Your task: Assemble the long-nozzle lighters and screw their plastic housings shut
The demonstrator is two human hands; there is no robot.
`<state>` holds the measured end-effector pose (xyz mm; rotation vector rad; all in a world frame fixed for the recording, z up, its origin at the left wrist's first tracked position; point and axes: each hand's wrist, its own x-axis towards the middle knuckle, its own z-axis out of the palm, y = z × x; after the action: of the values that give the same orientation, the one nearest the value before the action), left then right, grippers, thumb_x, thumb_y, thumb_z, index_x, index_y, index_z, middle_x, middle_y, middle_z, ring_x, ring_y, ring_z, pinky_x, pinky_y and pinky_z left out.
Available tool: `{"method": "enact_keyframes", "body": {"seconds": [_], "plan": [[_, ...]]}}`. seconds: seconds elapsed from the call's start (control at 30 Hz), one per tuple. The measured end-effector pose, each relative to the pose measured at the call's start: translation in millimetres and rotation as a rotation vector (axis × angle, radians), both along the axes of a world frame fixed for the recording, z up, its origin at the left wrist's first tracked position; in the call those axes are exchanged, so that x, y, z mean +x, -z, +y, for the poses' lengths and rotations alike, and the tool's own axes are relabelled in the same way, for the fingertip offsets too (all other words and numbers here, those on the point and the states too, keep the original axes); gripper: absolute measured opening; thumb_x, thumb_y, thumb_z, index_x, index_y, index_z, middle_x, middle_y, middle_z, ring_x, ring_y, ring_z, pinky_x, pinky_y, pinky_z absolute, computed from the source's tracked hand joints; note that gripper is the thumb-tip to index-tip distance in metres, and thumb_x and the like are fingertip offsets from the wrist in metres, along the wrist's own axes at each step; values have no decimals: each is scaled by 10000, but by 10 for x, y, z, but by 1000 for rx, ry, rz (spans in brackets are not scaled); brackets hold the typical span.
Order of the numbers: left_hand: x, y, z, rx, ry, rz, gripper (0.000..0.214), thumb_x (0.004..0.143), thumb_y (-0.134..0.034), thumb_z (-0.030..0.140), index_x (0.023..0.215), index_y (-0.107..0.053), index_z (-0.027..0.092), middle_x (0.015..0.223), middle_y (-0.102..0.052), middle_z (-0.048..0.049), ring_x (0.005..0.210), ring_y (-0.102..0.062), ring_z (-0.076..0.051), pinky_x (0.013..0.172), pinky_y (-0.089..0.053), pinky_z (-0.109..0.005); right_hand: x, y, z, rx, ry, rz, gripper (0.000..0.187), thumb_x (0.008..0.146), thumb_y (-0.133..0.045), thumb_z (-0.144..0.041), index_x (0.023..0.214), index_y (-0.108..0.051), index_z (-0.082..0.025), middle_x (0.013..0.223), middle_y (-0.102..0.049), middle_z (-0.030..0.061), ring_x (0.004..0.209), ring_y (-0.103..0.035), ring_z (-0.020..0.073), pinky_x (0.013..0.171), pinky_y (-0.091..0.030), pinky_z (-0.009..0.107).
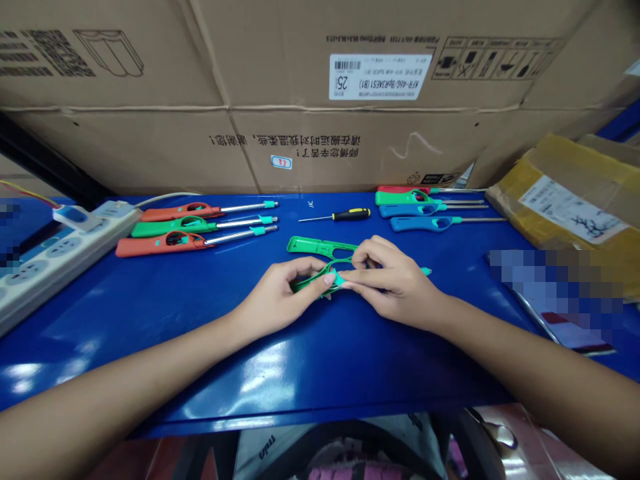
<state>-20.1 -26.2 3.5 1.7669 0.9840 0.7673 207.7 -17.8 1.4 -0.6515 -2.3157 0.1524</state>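
Observation:
Near the middle of the blue table, my left hand (280,297) is closed around a green lighter casing (301,283), thumb on top. A small teal trigger (339,279) sits at the casing, and the pinched fingers of my right hand (395,280) are on it. Just behind my hands lies another green casing half (313,247), its hollow inner side facing up; my right hand hides its far end. A teal tip (425,271) shows beyond my right hand. What lies inside the held casing is mostly covered by my fingers.
Several long-necked lighters (175,227) lie at left, several more (415,223) at right. Between them rests a black-and-yellow screwdriver (351,214). A power strip (60,253) borders the left, a phone (555,313) and taped parcel (565,200) the right. A cardboard box (300,80) stands behind.

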Motion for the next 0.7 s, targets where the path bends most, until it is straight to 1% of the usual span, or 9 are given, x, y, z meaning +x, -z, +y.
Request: {"method": "enact_keyframes", "body": {"seconds": [0.07,0.13,0.23,0.33,0.4,0.5,0.57,0.63,0.7], "plan": [[-3,16,3,-20,-24,-28,273,946,-634,415,948,-703,151,866,-732,-32,763,-662,-137,726,-532,-243,12,-14,1,-1,11,-37,188,983,-556,-171,992,-740,-208,870,-533,49,809,-488,178,727,-431,357],[-8,28,2,-8,-47,-33,261,943,-644,404,947,-704,151,864,-736,-30,762,-668,-134,729,-532,-237,33,-43,7,-7,46,-28,149,976,-591,-216,1024,-731,-209,913,-546,59,843,-507,187,744,-444,365],[-22,35,-3,47,-53,-9,243,948,-641,391,948,-702,156,862,-737,-24,764,-672,-133,733,-529,-234,80,-100,27,-4,80,-13,141,937,-671,-305,1044,-720,-227,956,-558,62,889,-538,199,782,-464,379],[-38,32,-9,118,-59,7,218,950,-640,371,964,-695,160,863,-735,-18,766,-670,-130,737,-521,-230,115,-148,47,-28,58,-23,137,909,-709,-314,1023,-702,-239,967,-579,55,932,-568,208,836,-471,388],[-46,30,-13,157,-70,13,207,949,-640,358,980,-689,159,866,-734,-18,754,-662,-126,720,-514,-224,119,-166,51,-85,50,17,163,891,-730,-306,1024,-671,-233,966,-596,51,931,-581,204,841,-484,373],[-54,28,-21,217,-68,22,197,950,-636,341,994,-682,155,884,-733,-22,737,-651,-119,690,-503,-211,110,-170,44,-236,93,104,282,858,-763,-310,1083,-620,-219,986,-639,52,905,-610,194,814,-510,342],[-59,29,-26,275,-63,27,177,949,-637,319,1005,-679,156,873,-727,-13,712,-634,-105,665,-491,-197,106,-159,36,-323,126,103,319,852,-767,-329,1119,-633,-216,1016,-690,57,917,-644,202,835,-515,351],[-63,30,-29,337,-60,42,153,946,-641,293,1012,-677,160,846,-715,4,671,-602,-87,634,-471,-182,105,-142,27,-376,125,66,258,870,-746,-336,1091,-688,-217,1019,-741,56,941,-673,216,876,-505,372],[-66,31,-32,388,-55,66,134,943,-644,276,1007,-676,163,821,-700,17,638,-569,-75,605,-449,-174,100,-123,19,-417,116,54,182,881,-729,-330,1020,-735,-213,998,-770,53,945,-687,222,886,-496,379]]}}
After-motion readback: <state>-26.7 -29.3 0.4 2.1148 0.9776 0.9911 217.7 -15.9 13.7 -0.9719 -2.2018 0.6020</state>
